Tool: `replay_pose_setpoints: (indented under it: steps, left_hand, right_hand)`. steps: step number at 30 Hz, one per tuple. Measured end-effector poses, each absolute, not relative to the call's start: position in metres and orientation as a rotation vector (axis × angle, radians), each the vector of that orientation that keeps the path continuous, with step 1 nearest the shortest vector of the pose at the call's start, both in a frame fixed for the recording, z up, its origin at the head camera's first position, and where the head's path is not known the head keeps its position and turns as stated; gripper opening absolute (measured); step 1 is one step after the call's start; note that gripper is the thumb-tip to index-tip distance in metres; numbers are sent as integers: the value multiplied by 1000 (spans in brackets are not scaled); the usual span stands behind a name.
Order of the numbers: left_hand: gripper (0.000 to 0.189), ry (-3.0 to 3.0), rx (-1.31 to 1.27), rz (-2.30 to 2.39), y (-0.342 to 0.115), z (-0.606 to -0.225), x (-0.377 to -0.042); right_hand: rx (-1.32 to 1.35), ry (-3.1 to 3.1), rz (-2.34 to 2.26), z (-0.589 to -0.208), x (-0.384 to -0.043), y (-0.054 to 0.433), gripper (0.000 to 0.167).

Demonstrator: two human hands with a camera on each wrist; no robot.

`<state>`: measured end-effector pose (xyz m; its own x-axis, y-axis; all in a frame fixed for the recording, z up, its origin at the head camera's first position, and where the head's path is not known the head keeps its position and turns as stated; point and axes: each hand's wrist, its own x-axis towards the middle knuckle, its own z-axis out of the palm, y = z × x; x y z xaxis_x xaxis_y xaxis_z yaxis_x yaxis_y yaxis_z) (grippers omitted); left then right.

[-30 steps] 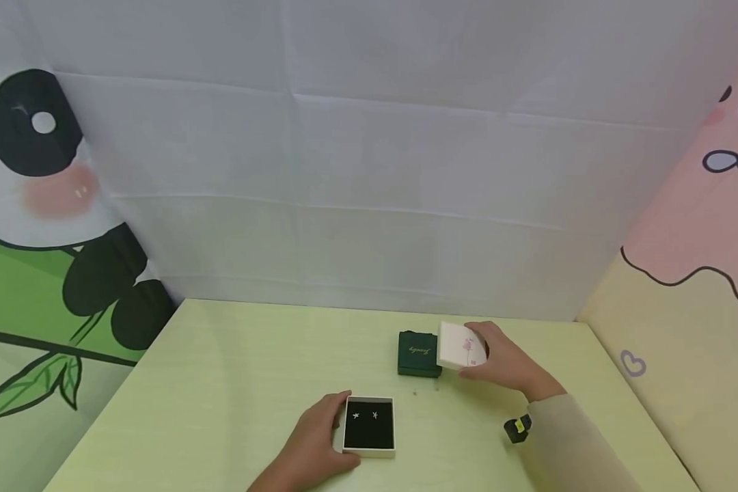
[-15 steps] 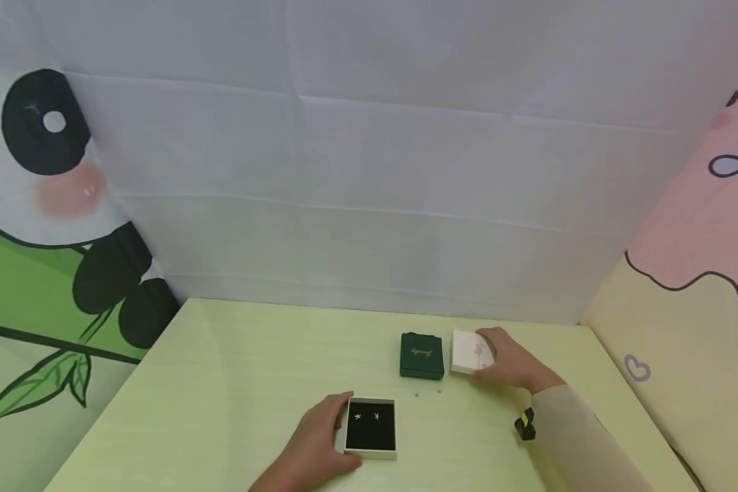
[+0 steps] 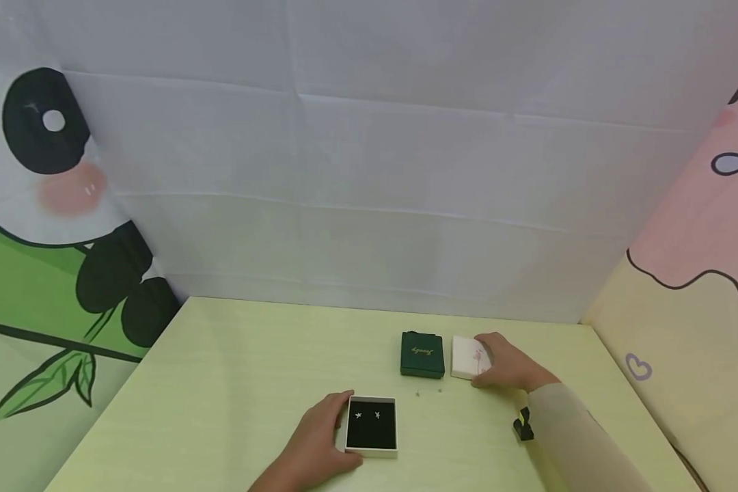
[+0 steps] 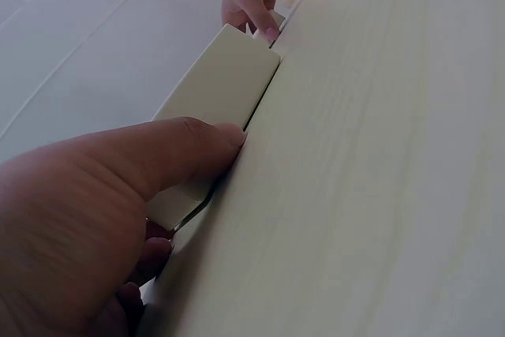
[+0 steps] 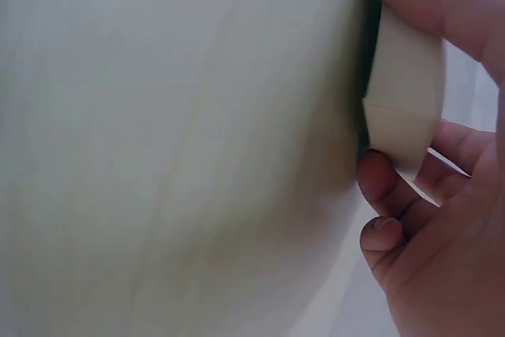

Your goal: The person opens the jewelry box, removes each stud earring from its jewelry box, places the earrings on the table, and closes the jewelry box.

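My left hand [image 3: 320, 441] grips the left side of a small white jewelry box [image 3: 372, 453], thumb at the near edge and fingers at the far edge. The box has no lid on; two star-shaped earrings [image 3: 378, 415] sit on its black insert [image 3: 371, 434]. Farther right, my right hand [image 3: 509, 362] holds a white box lid [image 3: 466, 357] with a pink flower print by its right side. In the right wrist view, thumb and fingers span the lid [image 5: 402, 92], low at the tabletop; whether it touches the surface I cannot tell.
Just left of the lid lies a dark green square case [image 3: 422, 355] with gold lettering. Two tiny pieces [image 3: 417, 393] lie on the pale yellow table [image 3: 252, 369] in front of it. A small black device [image 3: 523, 425] shows beside the right cuff. A white cloth wall [image 3: 369, 205] stands behind.
My right hand has moved the lid right and nearer, from overlapping the green case to beside it, and lower toward the table. The left hand still grips the box in place.
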<state>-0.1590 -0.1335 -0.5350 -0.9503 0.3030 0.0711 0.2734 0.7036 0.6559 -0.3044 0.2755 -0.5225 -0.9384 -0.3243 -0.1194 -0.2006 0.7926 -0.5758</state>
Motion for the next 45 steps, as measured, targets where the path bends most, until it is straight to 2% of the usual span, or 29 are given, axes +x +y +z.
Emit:
replay_pose_setpoints:
  steps: [12,19,31,45]
  left_hand:
    - [100,2885,509,1092,-134,-538,-160]
    - [100,2888,499,1088,-134,-537,-160]
    - [100,2886,496,1083,-135,-534,-157]
    - [101,2876,489,1083,-134,-535,-159]
  right_hand:
    - [-400,2771,-783,-518,-301,274,104]
    - [-427,2849,-742,-498,-296,273,108]
    - [-415,2920,-1086,-468,-262,240,61]
    - [-560,2803,-1434,-483,-216,160,29]
